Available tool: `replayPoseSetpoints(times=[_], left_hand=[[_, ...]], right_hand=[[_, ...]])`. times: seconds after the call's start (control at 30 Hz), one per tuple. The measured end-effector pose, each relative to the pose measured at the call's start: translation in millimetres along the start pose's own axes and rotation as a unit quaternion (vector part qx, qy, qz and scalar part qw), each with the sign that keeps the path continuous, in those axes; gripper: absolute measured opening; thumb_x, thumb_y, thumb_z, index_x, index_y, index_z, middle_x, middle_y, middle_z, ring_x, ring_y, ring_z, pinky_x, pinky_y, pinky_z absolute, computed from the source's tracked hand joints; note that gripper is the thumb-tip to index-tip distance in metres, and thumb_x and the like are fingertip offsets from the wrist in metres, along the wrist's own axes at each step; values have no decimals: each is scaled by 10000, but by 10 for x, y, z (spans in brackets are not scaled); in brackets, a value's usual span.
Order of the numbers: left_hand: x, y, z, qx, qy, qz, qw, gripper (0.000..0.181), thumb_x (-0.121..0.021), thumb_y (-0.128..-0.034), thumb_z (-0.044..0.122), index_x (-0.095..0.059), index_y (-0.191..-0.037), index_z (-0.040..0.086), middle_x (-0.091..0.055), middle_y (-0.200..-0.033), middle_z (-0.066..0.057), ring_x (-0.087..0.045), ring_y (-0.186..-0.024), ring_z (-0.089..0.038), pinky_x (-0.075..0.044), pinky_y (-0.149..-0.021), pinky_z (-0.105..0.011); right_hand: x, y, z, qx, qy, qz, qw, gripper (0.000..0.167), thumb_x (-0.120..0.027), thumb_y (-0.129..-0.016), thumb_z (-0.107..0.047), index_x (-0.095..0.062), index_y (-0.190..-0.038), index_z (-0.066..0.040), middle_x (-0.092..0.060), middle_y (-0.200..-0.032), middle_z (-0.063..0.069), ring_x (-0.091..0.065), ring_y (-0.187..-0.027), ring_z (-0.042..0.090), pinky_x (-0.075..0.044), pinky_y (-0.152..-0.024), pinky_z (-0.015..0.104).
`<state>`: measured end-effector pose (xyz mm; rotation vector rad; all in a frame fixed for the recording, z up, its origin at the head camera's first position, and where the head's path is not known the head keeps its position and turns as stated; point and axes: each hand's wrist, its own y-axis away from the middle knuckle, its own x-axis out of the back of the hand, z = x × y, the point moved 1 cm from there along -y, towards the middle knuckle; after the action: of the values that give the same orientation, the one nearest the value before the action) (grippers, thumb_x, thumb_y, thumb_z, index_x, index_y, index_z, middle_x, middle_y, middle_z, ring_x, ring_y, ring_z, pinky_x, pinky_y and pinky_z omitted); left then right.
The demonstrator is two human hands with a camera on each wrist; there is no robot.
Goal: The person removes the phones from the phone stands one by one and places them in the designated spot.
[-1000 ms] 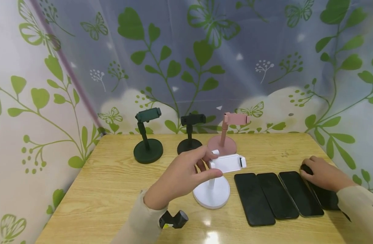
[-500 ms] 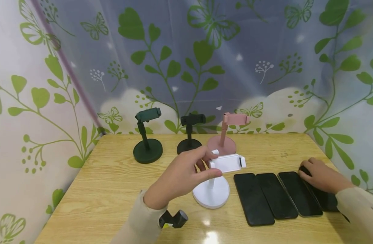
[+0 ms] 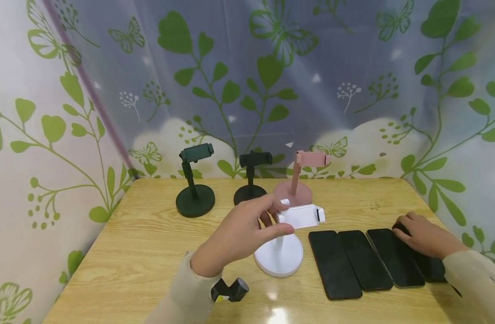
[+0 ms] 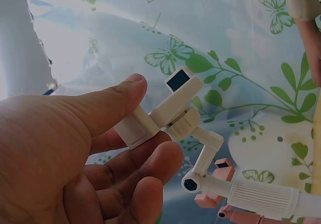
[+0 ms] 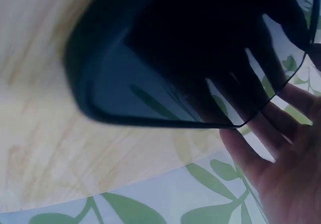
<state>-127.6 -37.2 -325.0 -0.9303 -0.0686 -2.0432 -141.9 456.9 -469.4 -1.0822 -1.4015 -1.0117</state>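
Observation:
In the head view my left hand pinches the holder at the top of a white phone stand, whose round base rests on the table. The left wrist view shows thumb and fingers of the left hand around one end of the white phone stand's clamp. At the right, my right hand grips the far end of the rightmost black smartphone. Close up in the right wrist view, the fingers of the right hand are at the edge of the smartphone, its dark screen reflecting them.
Three more black smartphones lie side by side left of the held one. Behind the white stand are a dark green stand, a black stand and a pink stand. A patterned cloth borders the wooden table.
The head view has shifted slightly, so the phones and right hand appear a little further left. Both hands keep their holds, with no other clear change.

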Motion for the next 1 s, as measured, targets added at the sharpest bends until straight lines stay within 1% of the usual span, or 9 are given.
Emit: replayPoseSetpoints(times=[0.13, 0.23, 0.33, 0.43, 0.53, 0.67, 0.8, 0.9, 1.0], left_hand=[[-10, -4, -13, 18, -34, 27, 10000, 243, -789, -932, 361, -667, -1104, 240, -674, -961, 147, -636, -797, -43, -546, -704, -287], [-11, -8, -23, 35, -29, 51, 10000, 239, -790, -932, 359, -668, -1100, 240, -674, -958, 145, -637, -795, -46, -547, -702, -289], [-7, -9, -35, 29, 17, 53, 10000, 236, -791, -933, 353, -665, -1095, 236, -678, -959, 136, -638, -791, -49, -549, -702, -290], [-8, -4, -48, -6, 87, 55, 9999, 241, -796, -930, 345, -665, -1093, 226, -684, -960, 127, -638, -783, -51, -549, -696, -290], [-11, 5, -58, -53, 125, 56, 9999, 252, -802, -926, 338, -668, -1097, 210, -687, -955, 123, -637, -774, -49, -550, -685, -286], [-8, 9, -67, -151, 145, 37, 9998, 254, -807, -922, 323, -672, -1099, 201, -687, -943, 132, -638, -772, -45, -550, -678, -277], [-1, -8, -72, -347, 171, 9, 9993, 236, -808, -919, 315, -674, -1084, 214, -683, -938, 145, -637, -777, -41, -550, -684, -278], [3, -27, -74, -514, 177, 11, 9985, 236, -810, -917, 307, -673, -1086, 214, -678, -932, 145, -632, -778, -38, -555, -689, -294], [4, -39, -77, -634, 196, 9, 9978, 242, -812, -915, 295, -672, -1091, 205, -676, -927, 139, -628, -773, -36, -560, -687, -309]], right_hand=[[69, -71, -38, 36, 150, 453, 9989, 236, -669, -1007, -227, -671, -1102, -11, -629, -1028, 146, -631, -870, 311, -528, -721, 527], [199, -138, -162, 211, 66, 1263, 9917, 171, -672, -978, -142, -676, -1092, -14, -656, -1031, 161, -642, -867, 319, -531, -688, 517], [394, -213, -432, 415, -184, 2072, 9772, 153, -650, -965, -81, -673, -1106, -24, -668, -1042, 153, -645, -880, 315, -533, -678, 515], [593, -274, -834, 736, -410, 2855, 9547, 181, -628, -946, -55, -678, -1115, -17, -678, -1007, 136, -645, -838, 279, -535, -675, 495], [759, -317, -1269, 1310, -584, 3665, 9193, 218, -591, -940, -100, -697, -1105, -7, -693, -960, 121, -642, -772, 236, -526, -657, 433], [969, -312, -1864, 2266, -720, 4732, 8483, 280, -518, -983, -198, -723, -987, -7, -704, -870, 100, -631, -696, 198, -506, -631, 368], [1189, -232, -2390, 2935, -1084, 5458, 7774, 343, -486, -1023, -197, -708, -860, 8, -673, -763, 99, -577, -603, 202, -478, -558, 350], [1305, -183, -2651, 3195, -1411, 5783, 7373, 355, -494, -1022, -188, -691, -815, 22, -639, -712, 97, -523, -551, 209, -442, -507, 341], [1363, -157, -2817, 3257, -1724, 6039, 7068, 358, -507, -1016, -181, -683, -791, 35, -617, -684, 110, -500, -532, 221, -422, -493, 330]])
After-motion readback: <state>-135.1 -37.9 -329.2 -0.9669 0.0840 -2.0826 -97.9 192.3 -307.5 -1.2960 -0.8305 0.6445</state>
